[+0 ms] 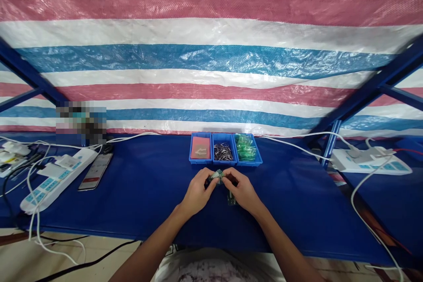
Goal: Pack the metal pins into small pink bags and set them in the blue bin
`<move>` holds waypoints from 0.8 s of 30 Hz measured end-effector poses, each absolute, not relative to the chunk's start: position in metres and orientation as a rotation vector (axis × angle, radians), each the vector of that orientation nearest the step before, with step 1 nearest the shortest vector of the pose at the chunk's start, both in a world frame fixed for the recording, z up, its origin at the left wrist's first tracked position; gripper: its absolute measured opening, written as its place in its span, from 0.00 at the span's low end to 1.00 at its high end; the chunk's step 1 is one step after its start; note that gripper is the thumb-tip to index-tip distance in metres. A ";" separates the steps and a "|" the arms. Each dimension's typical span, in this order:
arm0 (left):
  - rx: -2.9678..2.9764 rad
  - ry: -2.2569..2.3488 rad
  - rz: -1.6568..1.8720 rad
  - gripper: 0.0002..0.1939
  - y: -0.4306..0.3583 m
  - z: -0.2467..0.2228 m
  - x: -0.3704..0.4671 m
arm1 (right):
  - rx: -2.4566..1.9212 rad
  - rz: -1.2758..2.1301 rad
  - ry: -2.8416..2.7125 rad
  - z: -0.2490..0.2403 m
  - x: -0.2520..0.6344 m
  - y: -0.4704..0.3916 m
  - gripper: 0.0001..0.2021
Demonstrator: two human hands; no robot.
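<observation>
Both my hands meet over the blue table, just in front of three small blue bins. My left hand (pixel 199 189) pinches the left side of a small clear green packet (pixel 217 176), and my right hand (pixel 243 189) pinches its right side. What is inside this packet is too small to tell. A second small green packet (pixel 231 198) lies on the table beside my right fingers. The left bin (pixel 200 161) holds pink and tan pieces, the middle bin (pixel 224 163) holds loose metal screws or nails, and the right bin (pixel 250 163) holds several green packets.
A white power strip (pixel 59 179) with cables and a phone (pixel 95 171) lie on the left. Another power strip (pixel 373 163) is at the right, by the blue frame post (pixel 331 143). Striped sheeting (pixel 211 61) hangs behind the table (pixel 142 185).
</observation>
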State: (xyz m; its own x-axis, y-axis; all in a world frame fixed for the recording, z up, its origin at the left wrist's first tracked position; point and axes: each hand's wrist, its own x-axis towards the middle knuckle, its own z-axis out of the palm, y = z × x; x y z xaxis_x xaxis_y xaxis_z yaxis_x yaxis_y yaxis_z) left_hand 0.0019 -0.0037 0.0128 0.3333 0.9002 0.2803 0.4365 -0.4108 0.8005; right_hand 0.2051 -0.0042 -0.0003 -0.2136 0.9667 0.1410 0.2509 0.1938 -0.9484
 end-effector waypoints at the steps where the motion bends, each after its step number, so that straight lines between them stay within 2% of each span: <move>1: 1.988 1.164 0.972 0.13 -0.004 0.013 0.002 | -1.173 1.087 -1.628 -0.001 0.205 -0.004 0.09; 7: 1.980 1.125 0.972 0.12 -0.005 0.015 0.002 | -1.153 1.113 -1.685 0.006 0.204 -0.007 0.05; 14: 2.026 1.101 0.984 0.03 -0.005 0.015 0.003 | -1.128 1.013 -1.787 0.011 0.203 -0.009 0.03; 24: 2.026 1.118 0.969 0.03 -0.005 0.008 0.002 | -1.147 1.080 -1.808 0.006 0.202 -0.010 0.05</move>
